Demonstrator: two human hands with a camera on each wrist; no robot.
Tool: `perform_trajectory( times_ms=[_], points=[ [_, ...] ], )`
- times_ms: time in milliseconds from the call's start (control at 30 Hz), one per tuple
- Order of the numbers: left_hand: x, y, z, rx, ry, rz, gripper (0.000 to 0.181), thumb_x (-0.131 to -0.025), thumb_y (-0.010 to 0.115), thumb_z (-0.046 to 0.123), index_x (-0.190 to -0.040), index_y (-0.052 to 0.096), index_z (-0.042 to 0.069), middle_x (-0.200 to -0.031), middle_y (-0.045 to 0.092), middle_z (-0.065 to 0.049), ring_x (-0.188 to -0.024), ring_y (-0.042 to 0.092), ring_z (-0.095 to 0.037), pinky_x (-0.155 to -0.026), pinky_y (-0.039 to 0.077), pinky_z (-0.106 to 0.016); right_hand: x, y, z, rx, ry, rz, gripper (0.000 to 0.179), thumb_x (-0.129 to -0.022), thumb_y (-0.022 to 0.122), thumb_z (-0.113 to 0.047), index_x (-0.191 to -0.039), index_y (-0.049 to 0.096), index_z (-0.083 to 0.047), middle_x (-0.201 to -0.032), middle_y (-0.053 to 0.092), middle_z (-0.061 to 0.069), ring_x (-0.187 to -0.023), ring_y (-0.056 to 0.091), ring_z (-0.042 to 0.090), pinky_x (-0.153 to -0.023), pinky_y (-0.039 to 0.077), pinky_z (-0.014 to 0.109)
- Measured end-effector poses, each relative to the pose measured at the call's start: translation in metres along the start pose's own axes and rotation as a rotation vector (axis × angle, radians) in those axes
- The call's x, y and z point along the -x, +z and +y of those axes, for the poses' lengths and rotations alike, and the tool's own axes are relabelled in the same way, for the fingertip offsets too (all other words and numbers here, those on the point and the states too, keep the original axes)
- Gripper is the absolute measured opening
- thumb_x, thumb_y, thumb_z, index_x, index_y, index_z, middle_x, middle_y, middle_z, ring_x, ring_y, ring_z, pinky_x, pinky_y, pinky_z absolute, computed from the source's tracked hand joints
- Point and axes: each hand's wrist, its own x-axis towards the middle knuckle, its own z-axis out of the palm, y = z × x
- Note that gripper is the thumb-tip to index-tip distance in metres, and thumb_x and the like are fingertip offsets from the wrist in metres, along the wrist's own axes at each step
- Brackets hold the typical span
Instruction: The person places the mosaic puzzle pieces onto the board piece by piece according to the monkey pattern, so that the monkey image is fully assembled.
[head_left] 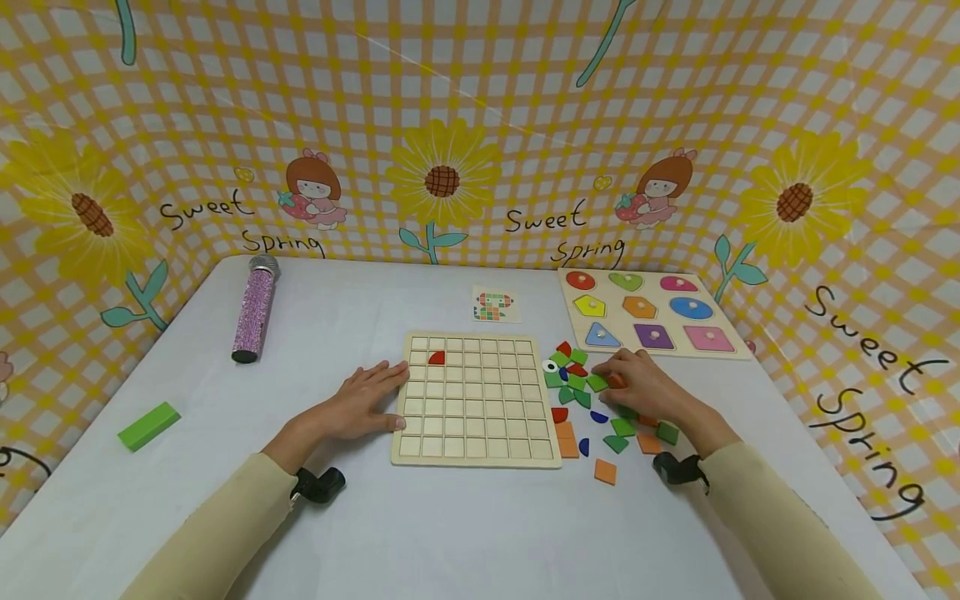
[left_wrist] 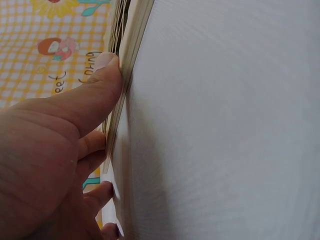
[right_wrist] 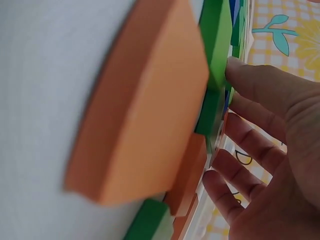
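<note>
My left hand [head_left: 362, 403] rests at the left edge of a wooden grid board [head_left: 480, 460], its thumb and fingers touching the side. A red quarter-round piece [head_left: 437, 357] lies in one square near the board's upper left. To the right of the board, my right hand [head_left: 643, 385] is over a spread of small coloured pieces, fingers loosely bent. By its fingertips are a green piece [head_left: 597, 382] and an orange piece [head_left: 616, 380]; no grip on either is visible. In the right wrist view, a large orange piece [right_wrist: 155, 110] fills the foreground, apart from the fingers [right_wrist: 250, 140].
A small pattern card [head_left: 496, 305] lies behind the board. The knob puzzle [head_left: 624, 327] lies at the back right. On the left are a glittery pink microphone [head_left: 253, 317] and a green block [head_left: 149, 427]. A loose orange square [head_left: 605, 472] lies nearest the front.
</note>
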Motion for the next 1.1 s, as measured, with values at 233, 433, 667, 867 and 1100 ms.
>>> perform_trajectory(
  times_ms=[233,433,667,867,1100],
  points=[
    [0.000,-0.002,0.001,-0.010,0.002,-0.001,0.079,-0.087,0.065,0.038,-0.148,0.028,0.005,-0.158,0.022,-0.012,-0.146,0.013,-0.038,-0.116,0.006,-0.061,0.002,-0.001,0.005,-0.030,0.005,0.006,0.032,-0.085,0.070,-0.020,-0.115,0.067,-0.009,-0.116,0.058,0.014,-0.100,0.042,0.026,-0.079,0.041,0.034],
    [0.000,-0.002,0.001,-0.009,0.001,-0.006,0.078,-0.087,0.065,0.038,-0.148,0.028,0.005,-0.158,0.021,-0.011,-0.146,0.012,-0.038,-0.116,0.006,-0.061,0.003,0.000,0.006,-0.029,0.010,0.025,0.027,-0.085,0.069,-0.019,-0.111,0.068,-0.009,-0.116,0.060,0.014,-0.103,0.044,0.027,-0.086,0.044,0.042],
    [0.000,-0.002,0.000,-0.010,0.006,0.001,0.079,-0.087,0.065,0.038,-0.148,0.029,0.004,-0.157,0.022,-0.012,-0.146,0.013,-0.039,-0.115,0.007,-0.063,0.003,-0.001,0.004,-0.002,0.007,0.028,0.026,-0.086,0.068,-0.019,-0.110,0.069,-0.010,-0.112,0.062,0.010,-0.103,0.044,0.025,-0.086,0.043,0.042],
    [0.001,-0.002,0.001,0.000,0.001,-0.003,0.079,-0.087,0.065,0.037,-0.148,0.028,0.005,-0.158,0.021,-0.012,-0.146,0.012,-0.039,-0.115,0.006,-0.063,0.004,-0.004,-0.004,-0.013,-0.021,0.045,0.026,-0.085,0.069,-0.020,-0.110,0.069,-0.009,-0.109,0.063,0.008,-0.101,0.044,0.023,-0.084,0.044,0.038],
    [0.000,-0.002,0.001,0.003,-0.004,-0.013,0.079,-0.087,0.065,0.036,-0.149,0.026,0.005,-0.158,0.020,-0.011,-0.146,0.011,-0.038,-0.115,0.005,-0.063,0.000,-0.004,-0.030,-0.065,-0.030,0.053,0.023,-0.086,0.068,-0.020,-0.107,0.069,-0.011,-0.115,0.062,0.010,-0.112,0.045,0.029,-0.093,0.045,0.050]
  ],
)
